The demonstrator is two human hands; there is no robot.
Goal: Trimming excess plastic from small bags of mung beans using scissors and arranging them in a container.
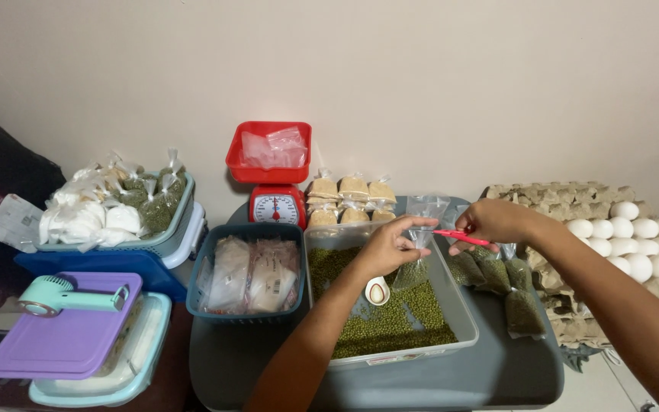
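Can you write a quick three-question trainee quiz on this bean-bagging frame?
1. True or false: the left hand holds the small clear plastic bag of green beans over the clear rectangular plastic tub of green beans.
2. What does the right hand hold? A) a white spoon B) a thin red strip C) an egg
3. Fill in: the red kitchen scale with a dial carries a red tray holding ____ plastic bags.

Key: 1 true; 2 B, the thin red strip meets the bag's neck; 3 clear, empty-looking bags lie in the red tray.
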